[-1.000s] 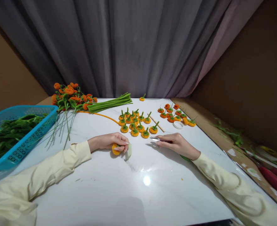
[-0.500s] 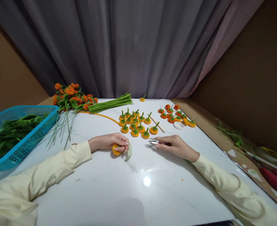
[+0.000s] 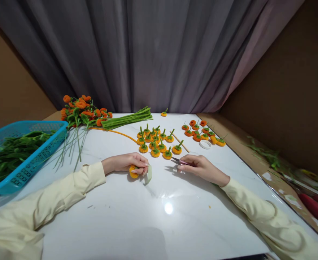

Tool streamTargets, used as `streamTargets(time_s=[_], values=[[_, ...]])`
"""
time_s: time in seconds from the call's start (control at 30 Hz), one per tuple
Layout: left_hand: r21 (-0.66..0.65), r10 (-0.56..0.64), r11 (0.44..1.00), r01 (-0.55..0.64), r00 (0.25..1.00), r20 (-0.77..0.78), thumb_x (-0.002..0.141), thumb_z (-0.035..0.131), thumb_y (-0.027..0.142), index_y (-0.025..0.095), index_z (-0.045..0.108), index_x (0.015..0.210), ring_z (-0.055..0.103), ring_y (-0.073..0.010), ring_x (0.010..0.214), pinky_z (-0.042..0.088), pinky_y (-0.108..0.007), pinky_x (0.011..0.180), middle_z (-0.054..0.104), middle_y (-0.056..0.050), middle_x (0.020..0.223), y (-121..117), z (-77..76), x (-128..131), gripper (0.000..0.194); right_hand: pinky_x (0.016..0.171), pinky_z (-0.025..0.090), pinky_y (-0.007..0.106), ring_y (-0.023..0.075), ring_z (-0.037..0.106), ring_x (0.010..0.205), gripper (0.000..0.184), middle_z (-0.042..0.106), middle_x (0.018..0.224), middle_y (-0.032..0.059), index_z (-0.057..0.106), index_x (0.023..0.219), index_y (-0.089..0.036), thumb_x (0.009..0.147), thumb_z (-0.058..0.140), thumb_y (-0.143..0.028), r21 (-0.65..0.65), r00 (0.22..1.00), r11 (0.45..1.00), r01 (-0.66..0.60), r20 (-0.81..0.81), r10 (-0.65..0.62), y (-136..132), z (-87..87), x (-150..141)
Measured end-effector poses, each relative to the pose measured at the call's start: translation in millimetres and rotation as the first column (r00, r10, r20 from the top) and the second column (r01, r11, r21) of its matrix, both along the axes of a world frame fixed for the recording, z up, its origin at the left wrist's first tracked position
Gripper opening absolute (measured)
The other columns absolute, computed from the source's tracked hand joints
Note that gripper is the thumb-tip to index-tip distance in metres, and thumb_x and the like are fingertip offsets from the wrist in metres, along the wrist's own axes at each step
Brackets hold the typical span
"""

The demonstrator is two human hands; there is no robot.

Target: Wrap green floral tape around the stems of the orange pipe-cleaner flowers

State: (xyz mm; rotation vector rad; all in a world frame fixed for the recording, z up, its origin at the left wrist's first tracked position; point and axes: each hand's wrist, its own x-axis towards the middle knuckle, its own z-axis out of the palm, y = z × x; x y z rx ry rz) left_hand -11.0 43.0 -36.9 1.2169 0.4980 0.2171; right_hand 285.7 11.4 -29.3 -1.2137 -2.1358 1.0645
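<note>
My left hand (image 3: 134,161) is closed on a fuzzy yellow-orange pumpkin-shaped piece (image 3: 133,172), pinching it near its base. A pale green strip, perhaps floral tape (image 3: 148,174), hangs from the same fingertips. My right hand (image 3: 203,169) grips a small pair of thread snips (image 3: 178,161), blades pointing left and apart from the strip. Just beyond the blades stand several yellow pumpkin-shaped pieces (image 3: 155,153) with upright green stems. Fingers cover part of the held piece and most of the snips' handle.
At left stands a blue basket (image 3: 39,153) of green leaves. Behind lie orange flowers (image 3: 80,104) and a bundle of green stems (image 3: 129,118). Orange pieces (image 3: 196,138) and a white ring-shaped lid (image 3: 205,144) lie at right, near a thin stick (image 3: 181,143).
The snips in my right hand have turned, so their blades now look narrower and tilt upward to the left. My left hand stays in place with the piece and strip.
</note>
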Motion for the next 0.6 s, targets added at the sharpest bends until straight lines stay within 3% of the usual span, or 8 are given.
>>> streamTargets(time_s=[0.23, 0.6], values=[[0.007, -0.008, 1.000, 0.008, 1.000, 0.002, 0.082, 0.060, 0.027, 0.009, 0.062, 0.066, 0.029, -0.0068, 0.038, 0.039, -0.022, 0.050, 0.040, 0.006, 0.039, 0.6, -0.5, -0.7, 0.024, 0.049, 0.033, 0.022, 0.0094, 0.043, 0.051, 0.035, 0.060, 0.059, 0.0011, 0.063, 0.075, -0.014, 0.082, 0.060, -0.048, -0.027, 1.000, 1.000, 0.004, -0.014, -0.005, -2.4, 3.3, 0.2], [0.025, -0.008, 1.000, 0.007, 1.000, 0.024, 0.081, 0.062, 0.025, 0.009, 0.063, 0.068, 0.034, -0.0083, 0.044, 0.040, -0.023, 0.056, 0.039, 0.005, 0.040, 0.4, -2.7, -0.4, 0.020, 0.051, 0.035, 0.023, 0.0105, 0.045, 0.053, 0.033, 0.062, 0.059, 0.0021, 0.066, 0.082, -0.013, 0.083, 0.060, -0.045, -0.011, 1.000, 1.000, -0.019, -0.010, 0.019, -0.3, -0.4, 1.9]])
